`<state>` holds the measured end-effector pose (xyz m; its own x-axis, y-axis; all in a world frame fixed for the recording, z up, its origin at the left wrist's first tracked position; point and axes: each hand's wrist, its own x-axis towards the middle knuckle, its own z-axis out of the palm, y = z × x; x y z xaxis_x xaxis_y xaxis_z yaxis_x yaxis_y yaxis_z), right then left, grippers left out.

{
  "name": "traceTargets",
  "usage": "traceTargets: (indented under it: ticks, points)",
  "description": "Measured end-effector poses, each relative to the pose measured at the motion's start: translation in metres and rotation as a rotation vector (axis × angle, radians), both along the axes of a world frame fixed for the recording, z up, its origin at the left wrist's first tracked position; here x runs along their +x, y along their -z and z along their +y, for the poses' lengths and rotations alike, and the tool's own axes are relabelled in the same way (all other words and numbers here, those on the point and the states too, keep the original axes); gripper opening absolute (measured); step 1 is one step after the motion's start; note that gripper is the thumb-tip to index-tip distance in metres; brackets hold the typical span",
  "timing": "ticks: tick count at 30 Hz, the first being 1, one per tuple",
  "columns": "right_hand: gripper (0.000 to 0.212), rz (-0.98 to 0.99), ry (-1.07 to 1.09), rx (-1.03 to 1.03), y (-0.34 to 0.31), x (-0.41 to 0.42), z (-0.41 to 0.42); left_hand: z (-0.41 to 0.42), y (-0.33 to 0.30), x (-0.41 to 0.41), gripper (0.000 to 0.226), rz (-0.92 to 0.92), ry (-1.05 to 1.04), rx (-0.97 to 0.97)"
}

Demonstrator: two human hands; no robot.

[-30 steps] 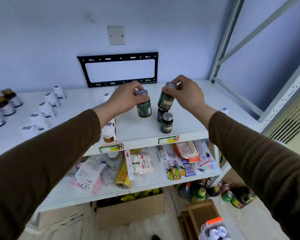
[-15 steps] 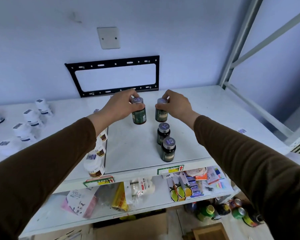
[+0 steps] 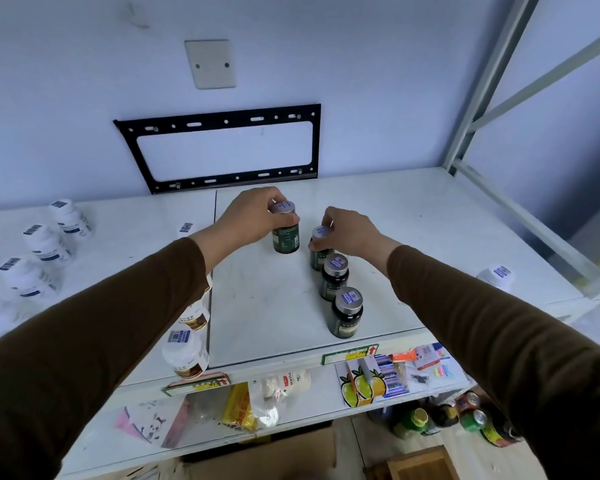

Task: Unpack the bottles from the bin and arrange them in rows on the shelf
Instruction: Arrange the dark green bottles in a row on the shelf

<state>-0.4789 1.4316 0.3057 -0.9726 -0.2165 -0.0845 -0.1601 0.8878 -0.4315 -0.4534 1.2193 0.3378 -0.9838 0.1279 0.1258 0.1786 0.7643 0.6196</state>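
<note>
On the white top shelf (image 3: 267,306) my left hand (image 3: 253,216) grips a dark green bottle (image 3: 285,237) by its silver cap; its base is on or just above the shelf. My right hand (image 3: 350,233) holds the cap of a second green bottle (image 3: 317,252), standing at the far end of a row. Two more green bottles (image 3: 334,277) (image 3: 347,313) stand in that row toward the front edge. The bin is out of view.
White bottles (image 3: 45,242) lie and stand on the shelf's left part, and brown-labelled white bottles (image 3: 186,353) line the seam under my left arm. One white bottle (image 3: 497,275) stands far right. A black wall bracket (image 3: 222,150) hangs behind. Packets fill the lower shelf (image 3: 291,403).
Both hands carried their green bottles away from the front edge and lowered them. The right one now stands behind the two earlier bottles; the left one is farther left and back.
</note>
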Motion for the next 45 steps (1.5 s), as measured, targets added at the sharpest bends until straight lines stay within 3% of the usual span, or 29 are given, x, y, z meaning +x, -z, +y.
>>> traceTargets:
  ticks: [6,12,23,31,39,45]
  points:
    - [0.06,-0.113,-0.026,0.016,-0.008,-0.001,0.004,0.009,-0.004,-0.023,0.049,0.011,-0.036,-0.09]
    - [0.069,-0.075,0.052,-0.022,-0.018,-0.005,0.023,0.027,-0.003,-0.053,0.054,-0.007,-0.102,-0.153]
    - [0.047,0.03,0.181,-0.046,-0.011,-0.003,0.063,0.062,0.041,-0.091,0.067,-0.134,-0.133,-0.245]
    - [0.039,0.02,0.203,-0.052,-0.008,-0.006,0.063,0.067,0.041,-0.093,0.075,-0.161,-0.128,-0.179]
    - [0.036,0.021,0.2,-0.071,-0.007,-0.002,0.058,0.07,0.042,-0.088,0.064,-0.2,-0.1,-0.213]
    - [0.034,0.03,0.16,-0.117,-0.009,0.004,0.063,0.056,0.03,-0.073,0.087,-0.169,-0.127,-0.191]
